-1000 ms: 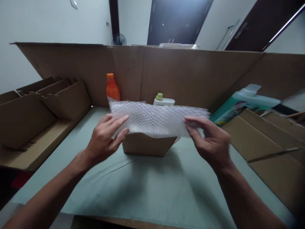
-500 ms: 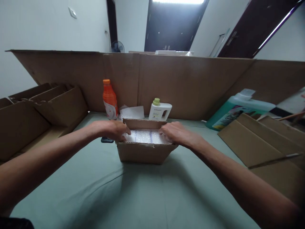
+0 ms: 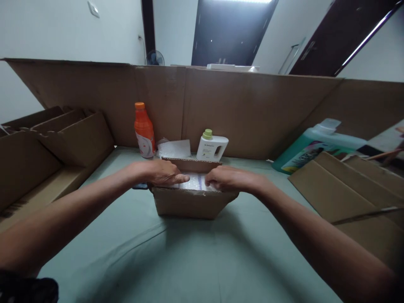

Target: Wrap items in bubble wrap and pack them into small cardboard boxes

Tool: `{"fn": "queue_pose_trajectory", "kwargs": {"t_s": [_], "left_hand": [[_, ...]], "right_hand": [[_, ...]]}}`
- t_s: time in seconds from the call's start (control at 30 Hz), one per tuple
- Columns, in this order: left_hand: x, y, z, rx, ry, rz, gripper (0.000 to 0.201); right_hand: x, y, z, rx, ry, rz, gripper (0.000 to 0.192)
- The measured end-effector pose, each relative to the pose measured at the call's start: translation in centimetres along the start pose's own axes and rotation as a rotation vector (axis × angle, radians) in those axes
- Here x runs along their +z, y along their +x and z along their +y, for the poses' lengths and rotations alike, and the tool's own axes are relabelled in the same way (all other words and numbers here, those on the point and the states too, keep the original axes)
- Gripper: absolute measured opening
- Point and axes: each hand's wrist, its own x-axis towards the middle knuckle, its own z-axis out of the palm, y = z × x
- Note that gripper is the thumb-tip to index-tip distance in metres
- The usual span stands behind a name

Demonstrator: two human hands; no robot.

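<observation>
A small open cardboard box (image 3: 186, 204) stands on the green cloth, with white bubble wrap (image 3: 196, 182) filling its top. Over the box's left side lies my left hand (image 3: 166, 173), flat and open, its thumb stretched across the bubble wrap. From the right, my right hand (image 3: 222, 178) rests on the wrap with its fingers curled closed; whatever may be inside them is hidden. Behind the box are a white bottle with a green cap (image 3: 212, 147), an orange bottle (image 3: 144, 130) and a white sheet of packing material (image 3: 174, 149). Part of a dark flat object (image 3: 139, 186) shows beneath my left wrist.
Cardboard boxes (image 3: 75, 139) stand at the left. On the right, a large teal liquid jug (image 3: 315, 145) leans behind folded cardboard (image 3: 341, 185). A long cardboard panel (image 3: 252, 113) runs along the back. Green cloth (image 3: 195, 261) covers the table.
Both hands have moved inward from the box's ends over the bubble wrap. My left hand has flattened with its thumb out; my right hand's fingers have curled in. The view has shifted slightly.
</observation>
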Motion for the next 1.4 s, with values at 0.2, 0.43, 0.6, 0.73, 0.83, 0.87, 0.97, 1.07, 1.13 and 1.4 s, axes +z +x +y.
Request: {"fn": "queue_pose_trajectory", "kwargs": {"t_s": [0.2,0.43,0.6,0.73,0.83,0.87,0.97,1.07,1.13,1.4], "left_hand": [[2.7,-4.6,-0.9,0.074,-0.112,0.569,0.044],[16.1,-7.0,-2.2,-0.325,-0.581,0.91,0.068],[18.3,-1.0,-0.5,-0.198,-1.053,0.869,0.071],[19.8,-4.4,0.0,-0.249,-1.147,0.867,0.066],[21.3,-9.6,-1.0,-0.419,-1.128,0.923,0.064],[21.3,-10.7,-1.4,-0.47,-1.112,0.961,0.066],[19.9,-10.8,-2.1,-0.473,-1.103,1.021,0.07],[18.3,-6.5,-1.5,-0.292,-1.135,0.951,0.068],[17.9,-2.3,-0.2,-0.128,-1.162,0.871,0.067],[18.0,12.9,6.5,0.258,-1.204,0.62,0.072]], "right_hand": [[-2.9,-5.1,1.4,-0.074,0.074,-0.003,0.026],[4.7,-12.8,3.8,0.318,0.4,0.214,0.049],[12.2,-11.9,1.4,0.451,0.549,0.206,0.056],[13.8,-13.5,-2.0,0.484,0.562,0.277,0.05],[14.1,-13.2,-5.5,0.322,0.622,0.242,0.043],[14.1,-12.6,-6.4,0.29,0.628,0.223,0.043],[13.3,-10.7,-7.1,0.322,0.63,0.213,0.044],[11.9,-11.3,-4.6,0.438,0.597,0.264,0.044],[10.9,-13.6,-2.1,0.529,0.521,0.299,0.042],[10.1,-27.0,5.2,0.795,0.281,0.528,0.062]]}}
